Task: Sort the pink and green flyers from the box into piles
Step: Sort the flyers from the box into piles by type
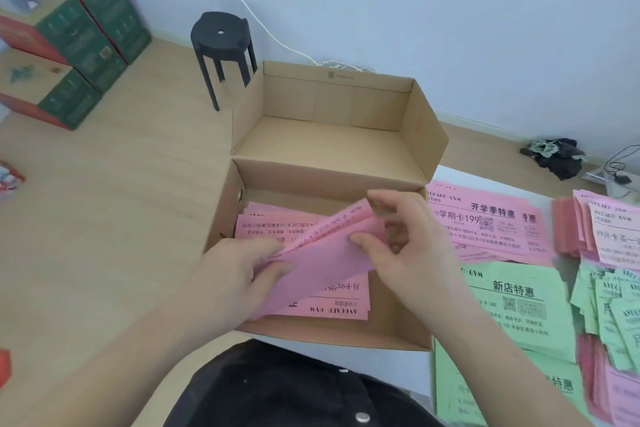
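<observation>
1. The box (pixel 329 333) is sitting open just in front of the person: plain brown cardboard, matte, with straight walls. Its lid (pixel 332 135) is leaning back on the far side.
2. Thin pink flyers (pixel 339 305) with dark print are lying flat in the box, their corners slightly fanned.
3. The left hand (pixel 239 274) is gripping the left end of a bundle (pixel 329 253) of pink sheets, fingers curled round it, above the box.
4. The right hand (pixel 412 246) is pinching the bundle's right end, thumb pressing the top sheet and fingers curling over the far edge, splaying the sheets apart.
5. Right of the box, a pink pile (pixel 495 222) is lying far and a green pile (pixel 519 302) near, both touching the box wall. Looser pink (pixel 613 229) and green (pixel 609 308) heaps are crowding the right edge.
6. The piles are resting on a pale surface (pixel 460 174); its far edge is showing beside the lid.
7. Left of the box, light wooden floor (pixel 121 201) is lying open. A round black stool (pixel 221 48) is standing far left of the lid, with green cartons (pixel 79 45) stacked further left.
8. A white cable (pixel 249 10) is running down the pale wall (pixel 450 10); dark cloth (pixel 554 156) is lying crumpled far right.
</observation>
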### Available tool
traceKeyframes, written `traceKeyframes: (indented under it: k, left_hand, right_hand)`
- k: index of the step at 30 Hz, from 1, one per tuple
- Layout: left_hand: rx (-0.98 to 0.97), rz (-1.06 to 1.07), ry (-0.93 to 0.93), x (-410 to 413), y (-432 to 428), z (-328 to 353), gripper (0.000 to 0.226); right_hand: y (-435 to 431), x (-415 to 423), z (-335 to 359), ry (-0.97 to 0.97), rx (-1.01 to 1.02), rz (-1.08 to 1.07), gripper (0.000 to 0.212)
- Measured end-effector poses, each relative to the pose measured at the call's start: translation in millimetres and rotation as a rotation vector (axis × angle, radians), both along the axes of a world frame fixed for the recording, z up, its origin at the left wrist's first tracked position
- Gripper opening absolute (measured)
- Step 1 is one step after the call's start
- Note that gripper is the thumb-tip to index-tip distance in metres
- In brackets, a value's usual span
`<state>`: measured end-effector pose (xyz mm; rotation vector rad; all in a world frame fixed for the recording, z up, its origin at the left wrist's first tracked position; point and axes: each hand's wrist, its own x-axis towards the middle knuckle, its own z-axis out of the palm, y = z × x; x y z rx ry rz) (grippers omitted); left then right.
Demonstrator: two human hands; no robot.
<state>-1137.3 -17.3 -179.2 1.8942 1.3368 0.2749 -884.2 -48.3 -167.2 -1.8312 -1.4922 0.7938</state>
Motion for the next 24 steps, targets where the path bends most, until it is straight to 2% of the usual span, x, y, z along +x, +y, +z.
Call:
traceKeyframes:
  k: [2,3,4,6,8,9,11,14,16,18,22,24]
  left_hand:
    - [-0.124,0.254,-0.183,9,-5,7,0.025]
    - [-0.149,0.344,-0.264,14,-8,10,0.023]
    - [-0.163,0.417,-0.341,21,-10,14,0.019]
    - [-0.201,0.538,-0.495,36,-14,21,0.012]
    - [-0.254,0.586,-0.607,49,-15,27,0.018]
    - [-0.272,0.577,-0.638,55,-16,30,0.021]
    - [-0.288,0.548,-0.643,61,-16,33,0.022]
    - [-0.263,0.587,-0.649,60,-13,32,0.008]
    - [-0.253,0.605,-0.661,57,-10,28,0.025]
    - [-0.258,0.597,-0.674,58,-8,28,0.027]
    - [-0.296,0.528,-0.672,63,-7,30,0.011]
    - [-0.329,0.519,-0.694,66,-7,31,0.011]
  right_hand:
    - [4,1,12,0.165,-0.099,-0.225,0.080]
    - [4,1,17,0.236,-0.145,-0.280,0.092]
    - [4,1,20,0.325,-0.178,-0.298,0.093]
    - [3,-3,21,0.584,-0.212,-0.289,0.069]
    - [2,-10,20,0.822,-0.206,-0.326,0.040]
    - [2,-10,20,0.908,-0.193,-0.351,0.031]
    - [3,-6,21,1.047,-0.184,-0.366,0.026]
    - [3,1,23,1.052,-0.153,-0.332,0.030]
    - [2,4,22,1.008,-0.125,-0.348,0.031]
    - [0,5,20,1.003,-0.126,-0.367,0.031]
    - [-3,2,16,0.930,-0.148,-0.390,0.036]
    - [-3,2,17,0.915,-0.144,-0.388,0.044]
